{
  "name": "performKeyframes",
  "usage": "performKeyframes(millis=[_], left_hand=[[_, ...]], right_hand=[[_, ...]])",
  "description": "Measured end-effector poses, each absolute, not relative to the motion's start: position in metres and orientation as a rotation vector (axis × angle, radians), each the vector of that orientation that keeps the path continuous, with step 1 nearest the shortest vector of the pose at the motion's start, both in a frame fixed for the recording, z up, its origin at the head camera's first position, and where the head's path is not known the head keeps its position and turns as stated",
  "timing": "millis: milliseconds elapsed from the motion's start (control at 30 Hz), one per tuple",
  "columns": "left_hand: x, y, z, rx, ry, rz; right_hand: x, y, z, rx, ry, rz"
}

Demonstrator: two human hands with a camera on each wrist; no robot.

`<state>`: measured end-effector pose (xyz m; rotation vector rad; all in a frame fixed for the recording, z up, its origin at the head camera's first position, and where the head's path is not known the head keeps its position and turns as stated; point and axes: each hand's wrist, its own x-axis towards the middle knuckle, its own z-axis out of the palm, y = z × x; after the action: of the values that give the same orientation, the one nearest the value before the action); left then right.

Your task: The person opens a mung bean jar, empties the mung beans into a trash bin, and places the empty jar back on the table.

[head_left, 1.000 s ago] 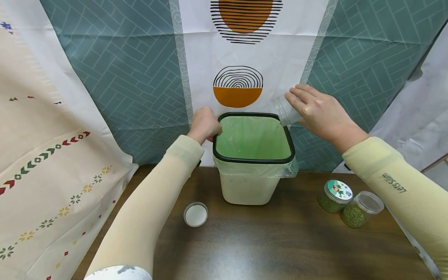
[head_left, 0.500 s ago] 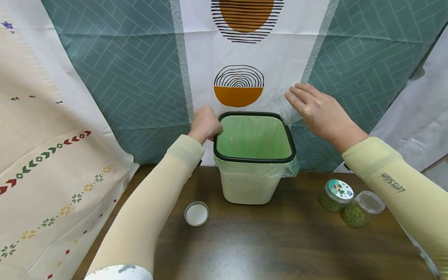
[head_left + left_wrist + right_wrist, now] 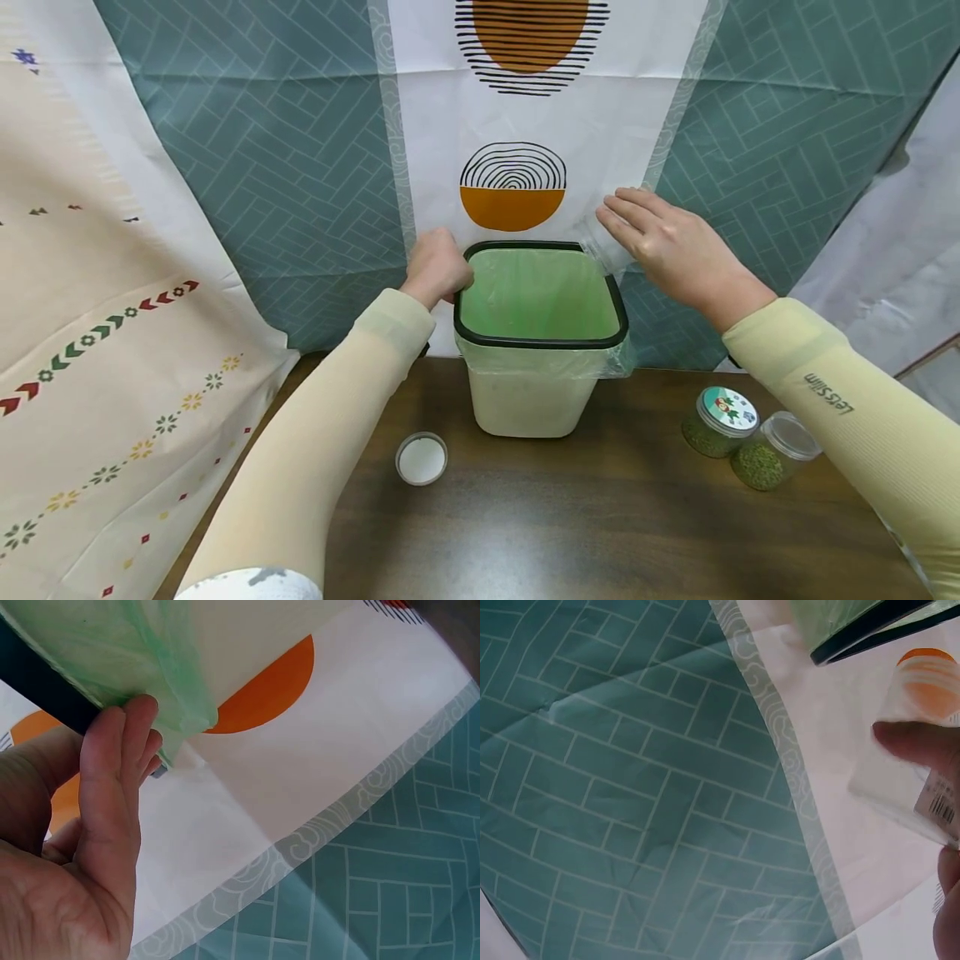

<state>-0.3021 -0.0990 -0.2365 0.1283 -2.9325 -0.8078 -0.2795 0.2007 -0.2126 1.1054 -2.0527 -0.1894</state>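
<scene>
A pale trash bin [image 3: 522, 406] with a black rim [image 3: 540, 342] and a green plastic liner [image 3: 543, 287] stands on the table, its opening tilted into view. My left hand [image 3: 437, 265] pinches the rim at its left side; in the left wrist view the fingers [image 3: 109, 761] lie along the outer liner. With my right hand [image 3: 663, 242] I hold a clear plastic jar [image 3: 600, 246], tipped so its mouth points down and left at the back right corner of the rim. A label with a barcode shows on the jar [image 3: 896, 769] in the right wrist view.
On the table [image 3: 562, 525], a round lid with a white inside [image 3: 421, 459] lies front left of the bin. Two jars of green contents sit at the right: a lidded upright jar [image 3: 722, 421] and a tilted jar [image 3: 772, 454]. Patterned cloth [image 3: 300, 200] hangs close behind the bin.
My right hand has shifted a little left and down, bringing the tipped jar further over the bin's rim. The left hand keeps its place on the rim.
</scene>
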Motion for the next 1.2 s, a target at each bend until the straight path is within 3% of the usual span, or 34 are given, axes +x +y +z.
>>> performKeyframes(millis=[633, 1200], left_hand=[[-0.304, -0.098, -0.238, 0.122, -2.916, -0.766], [-0.301, -0.1, -0.239, 0.139, -2.91, -0.886]], right_hand=[[-0.276, 0.211, -0.219, 1.059, -2.095, -0.139], [-0.241, 0.224, -0.236, 0.312, -2.381, 0.981]])
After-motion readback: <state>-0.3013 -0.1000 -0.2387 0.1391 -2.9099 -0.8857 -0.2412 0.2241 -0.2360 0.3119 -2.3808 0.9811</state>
